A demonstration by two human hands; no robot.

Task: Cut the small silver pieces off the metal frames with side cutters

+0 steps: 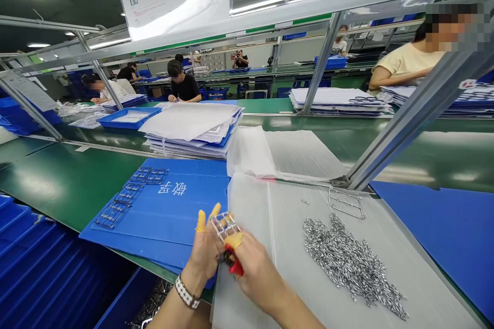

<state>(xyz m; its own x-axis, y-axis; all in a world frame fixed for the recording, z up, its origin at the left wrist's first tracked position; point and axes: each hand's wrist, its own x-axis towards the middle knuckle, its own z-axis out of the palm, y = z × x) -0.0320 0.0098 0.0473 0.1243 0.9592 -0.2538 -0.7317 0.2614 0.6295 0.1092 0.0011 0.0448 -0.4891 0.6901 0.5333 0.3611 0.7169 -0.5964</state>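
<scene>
My left hand (204, 252), with yellow finger cots on some fingertips, holds a small silvery metal frame (226, 225) with crossbars and small parts inside it. Against the frame's near side, my right hand (252, 262) is closed around a red-handled tool (234, 262); its working end is mostly hidden and blurred. A yellow cot covers a digit of the right hand too. To the right of both hands, a heap of small shiny metal pieces (351, 257) lies on a translucent sheet (285, 247). A bare metal frame (346, 202) rests beyond the heap.
Several dark metal frames (116, 212) line the left side of a blue board (185, 216). Paper-interleaved stacks (189, 126) stand behind it. A slanted metal post (401, 113) rises at right. Blue crates (46, 267) fill the lower left. Co-workers sit across the green bench (57, 164).
</scene>
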